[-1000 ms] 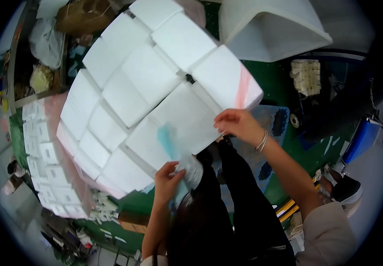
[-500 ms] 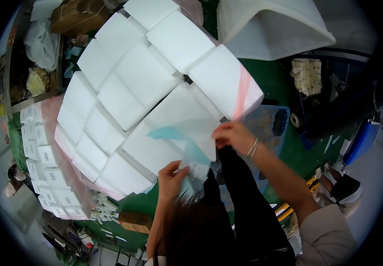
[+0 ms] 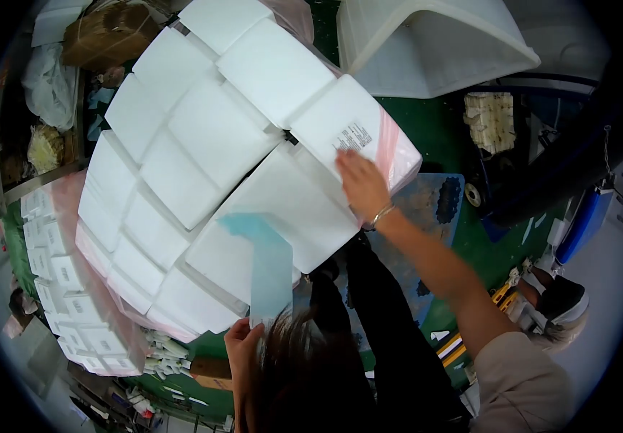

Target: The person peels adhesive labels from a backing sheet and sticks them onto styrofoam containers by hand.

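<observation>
In the head view my left hand (image 3: 241,339) pinches the lower end of a translucent light-blue strip (image 3: 271,263), which looks like label backing. Its upper part bends over the top of a white box (image 3: 311,195). My right hand (image 3: 364,186), slightly blurred, has its fingers stretched out together over the near corner of another white box (image 3: 282,68). Just beyond the fingertips, a label with dark print (image 3: 354,136) lies on that box, beside a pink band of film (image 3: 389,148). Whether the palm touches the box I cannot tell.
Many white boxes are stacked tightly before me on a blue pallet (image 3: 437,238). A second wrapped stack (image 3: 84,310) stands left. A large white bin (image 3: 434,54) is at the top, a shelf with a brown carton (image 3: 109,35) top left. Another person (image 3: 553,307) is at right.
My right hand has moved up from the nearer box's edge to the corner box, where a printed label now shows. My left hand has drawn down and left with the blue strip.
</observation>
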A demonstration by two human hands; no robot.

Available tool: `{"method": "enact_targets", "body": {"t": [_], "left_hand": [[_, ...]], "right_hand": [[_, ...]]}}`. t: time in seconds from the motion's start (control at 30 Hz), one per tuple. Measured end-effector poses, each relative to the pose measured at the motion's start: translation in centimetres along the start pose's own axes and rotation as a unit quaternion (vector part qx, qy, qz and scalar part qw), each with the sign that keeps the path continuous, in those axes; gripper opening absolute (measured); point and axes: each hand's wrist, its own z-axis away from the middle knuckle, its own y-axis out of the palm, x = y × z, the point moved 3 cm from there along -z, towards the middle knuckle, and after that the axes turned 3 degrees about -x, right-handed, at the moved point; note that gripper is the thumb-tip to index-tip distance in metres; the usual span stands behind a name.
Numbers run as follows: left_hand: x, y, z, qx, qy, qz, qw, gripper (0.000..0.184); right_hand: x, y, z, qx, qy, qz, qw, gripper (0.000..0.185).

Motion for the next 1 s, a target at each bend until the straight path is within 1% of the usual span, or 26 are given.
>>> {"method": "enact_targets", "body": {"t": [0.07, 0.1, 0.17, 0.2, 0.23, 0.27, 0.3, 0.33, 0.37, 0.4, 0.47, 0.5, 0.53, 0.57, 0.6, 0.63, 0.67, 0.7, 0.73, 0.77, 0.8, 0.87, 0.9, 0.93, 0.97, 1.0], "left_hand": [[-2.4, 1.8, 2.8, 0.05, 0.12, -0.028, 0.991, 0.019], [-2.5, 1.6, 3.0, 0.049, 0.117, -0.028, 0.992, 0.019], [-2.8, 1.4, 3.1, 0.091, 0.114, -0.027, 0.989, 0.02], [-3.3, 1.6, 3.4, 0.091, 0.116, -0.024, 0.989, 0.02], [-4.1, 2.3, 3.9, 0.104, 0.133, -0.043, 0.985, 0.02], [-4.8, 2.9, 4.5, 0.115, 0.149, -0.064, 0.98, 0.02], [-5.2, 3.3, 4.7, 0.112, 0.149, -0.062, 0.981, 0.02], [-5.7, 3.8, 5.0, 0.126, 0.154, -0.078, 0.977, 0.02], [-6.4, 4.3, 5.3, 0.141, 0.16, -0.093, 0.973, 0.02], [-7.2, 5.1, 5.8, 0.138, 0.163, -0.091, 0.973, 0.02], [-8.2, 6.7, 6.9, 0.159, 0.097, -0.076, 0.979, 0.02], [-7.4, 6.7, 5.1, 0.175, 0.125, -0.121, 0.969, 0.021], [-8.0, 7.0, 5.4, 0.176, 0.129, -0.114, 0.969, 0.021], [-9.0, 8.0, 5.8, 0.186, 0.19, -0.156, 0.951, 0.022], [-9.9, 8.7, 6.2, 0.194, 0.249, -0.197, 0.928, 0.023], [-10.6, 8.6, 6.4, 0.191, 0.248, -0.19, 0.931, 0.023], [-11.3, 8.5, 6.8, 0.193, 0.262, -0.214, 0.921, 0.023], [-11.8, 8.1, 7.0, 0.194, 0.276, -0.238, 0.911, 0.023], [-12.1, 7.3, 6.9, 0.19, 0.276, -0.235, 0.913, 0.023], [-12.0, 6.7, 6.6, 0.25, 0.245, -0.23, 0.908, 0.022], [-11.4, 6.1, 6.2, 0.309, 0.211, -0.224, 0.9, 0.021], [-9.9, 4.6, 5.5, 0.321, 0.202, -0.213, 0.901, 0.018], [-9.5, 4.1, 5.4, 0.319, 0.214, -0.193, 0.903, 0.017], [-9.4, 3.6, 5.4, 0.318, 0.23, -0.173, 0.903, 0.017], [-9.3, 3.1, 5.5, 0.308, 0.237, -0.172, 0.905, 0.017], [-9.3, 3.0, 5.8, 0.304, 0.238, -0.167, 0.907, 0.017]], "right_hand": [[3.1, -1.9, 0.2, 0.049, -0.034, -0.028, 0.998, 0.037], [3.1, -2.0, 0.1, 0.052, -0.034, -0.028, 0.998, 0.037], [1.8, -1.9, -1.5, 0.018, 0.029, -0.111, 0.993, 0.033], [0.2, -0.9, -2.8, 0.053, 0.144, -0.227, 0.962, 0.028], [-1.8, 0.6, -4.0, 0.089, 0.255, -0.337, 0.902, 0.023], [-4.8, 3.5, -4.9, 0.133, 0.327, -0.452, 0.819, 0.017], [-5.9, 1.9, -7.4, 0.24, 0.452, -0.413, 0.753, 0.019], [-7.5, 1.7, -8.6, 0.227, 0.526, -0.476, 0.667, 0.024], [-8.3, 1.6, -9.2, 0.189, 0.587, -0.521, 0.591, 0.028], [-8.0, 0.8, -10.1, 0.134, 0.584, -0.455, 0.659, 0.026], [-3.9, 0.4, -10.0, 0.086, 0.393, -0.439, 0.804, 0.027], [0.3, -1.9, -9.1, 0.207, 0.323, -0.529, 0.756, 0.031], [4.8, -2.0, -6.4, 0.232, 0.191, -0.634, 0.712, 0.038], [11.2, -8.2, -6.2, 0.339, 0.12, -0.504, 0.785, 0.047], [14.7, -10.6, -4.6, 0.264, -0.056, -0.489, 0.83, 0.046], [16.8, -11.6, -3.8, 0.295, -0.099, -0.45, 0.837, 0.045], [18.4, -12.5, -3.4, 0.323, -0.142, -0.41, 0.841, 0.043], [18.9, -13.0, -3.8, 0.327, -0.147, -0.411, 0.838, 0.043], [18.6, -12.9, -4.2, 0.403, -0.093, -0.391, 0.823, 0.038], [18.1, -12.8, -4.4, 0.473, -0.039, -0.364, 0.801, 0.034], [17.9, -13.1, -4.4, 0.477, -0.043, -0.364, 0.799, 0.034], [17.4, -13.8, -4.2, 0.362, 0.007, -0.385, 0.849, 0.026], [18.4, -14.0, -3.5, 0.368, 0.007, -0.387, 0.845, 0.026], [19.2, -14.9, -3.5, 0.241, -0.031, -0.279, 0.929, 0.024], [20.1, -15.9, -3.4, 0.102, -0.07, -0.16, 0.979, 0.022], [21.0, -16.2, -2.7, 0.103, -0.076, -0.163, 0.978, 0.022]]}}
